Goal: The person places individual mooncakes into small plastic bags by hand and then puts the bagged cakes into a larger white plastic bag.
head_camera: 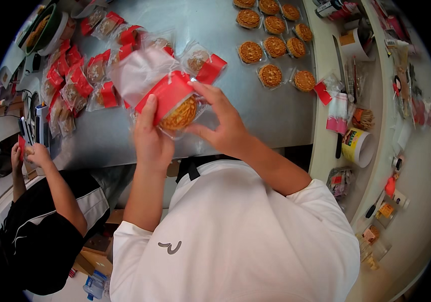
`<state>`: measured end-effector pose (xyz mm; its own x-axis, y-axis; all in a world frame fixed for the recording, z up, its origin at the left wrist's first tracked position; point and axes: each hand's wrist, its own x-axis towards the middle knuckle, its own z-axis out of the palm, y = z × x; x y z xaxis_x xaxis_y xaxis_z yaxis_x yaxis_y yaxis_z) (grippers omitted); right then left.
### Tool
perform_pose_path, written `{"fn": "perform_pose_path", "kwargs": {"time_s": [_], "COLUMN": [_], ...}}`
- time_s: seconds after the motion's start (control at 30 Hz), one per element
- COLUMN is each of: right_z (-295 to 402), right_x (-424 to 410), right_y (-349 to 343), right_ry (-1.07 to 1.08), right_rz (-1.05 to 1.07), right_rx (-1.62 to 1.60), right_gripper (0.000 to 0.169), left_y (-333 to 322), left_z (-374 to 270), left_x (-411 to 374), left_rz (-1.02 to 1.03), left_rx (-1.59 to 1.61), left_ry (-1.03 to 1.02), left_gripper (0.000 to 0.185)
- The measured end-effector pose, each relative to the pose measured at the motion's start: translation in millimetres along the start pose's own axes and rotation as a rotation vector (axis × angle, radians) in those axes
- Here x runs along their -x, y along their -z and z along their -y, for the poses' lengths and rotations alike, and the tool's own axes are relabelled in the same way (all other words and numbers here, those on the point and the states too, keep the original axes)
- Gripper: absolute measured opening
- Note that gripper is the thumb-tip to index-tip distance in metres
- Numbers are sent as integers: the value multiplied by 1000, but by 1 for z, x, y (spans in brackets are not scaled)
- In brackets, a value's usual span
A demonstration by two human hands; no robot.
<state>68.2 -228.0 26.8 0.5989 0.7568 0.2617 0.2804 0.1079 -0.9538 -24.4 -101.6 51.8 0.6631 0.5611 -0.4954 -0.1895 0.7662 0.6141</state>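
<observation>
Above the metal table's near edge, I hold a clear bag (140, 75) with a red band (170, 96). Partly inside it sits a golden mooncake (179, 113) in a clear plastic tray. My left hand (153, 132) grips the bag from the left, thumb over the red band. On the other side, my right hand (224, 122) has its fingertips at the bag's opening and the tray's edge. A bagged mooncake (200, 62) with a red band lies just beyond my hands. More bagged mooncakes (75, 81) are heaped at the left.
Several unbagged mooncakes (270, 75) in trays stand at the table's (215, 26) right. A shelf (319, 151) beyond holds a long knife (339, 64), empty bags (338, 113) and a paper tub (357, 147). At left, a co-worker's hands (38, 154) hold a small red-banded packet.
</observation>
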Motion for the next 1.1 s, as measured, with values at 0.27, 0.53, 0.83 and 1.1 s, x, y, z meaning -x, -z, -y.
{"fn": "perform_pose_path", "kwargs": {"time_s": [0.27, 0.53, 0.83, 1.1], "right_z": [-19, -41, -172, -147], "right_x": [-24, 26, 138, 111], "right_y": [-17, 89, 298, 297], "right_ry": [166, -285, -463, -339], "right_rz": [-172, -212, -407, -1170], "right_rx": [296, 361, 1413, 745], "right_gripper": [57, 60, 51, 21], "left_y": [0, 200, 289, 119], "left_z": [25, -26, -72, -14], "left_x": [3, -34, -78, -25], "left_rz": [121, -156, -163, 22], "left_rx": [14, 6, -141, -618], "left_ry": [47, -288, 349, 67], "left_gripper": [36, 49, 58, 35]}}
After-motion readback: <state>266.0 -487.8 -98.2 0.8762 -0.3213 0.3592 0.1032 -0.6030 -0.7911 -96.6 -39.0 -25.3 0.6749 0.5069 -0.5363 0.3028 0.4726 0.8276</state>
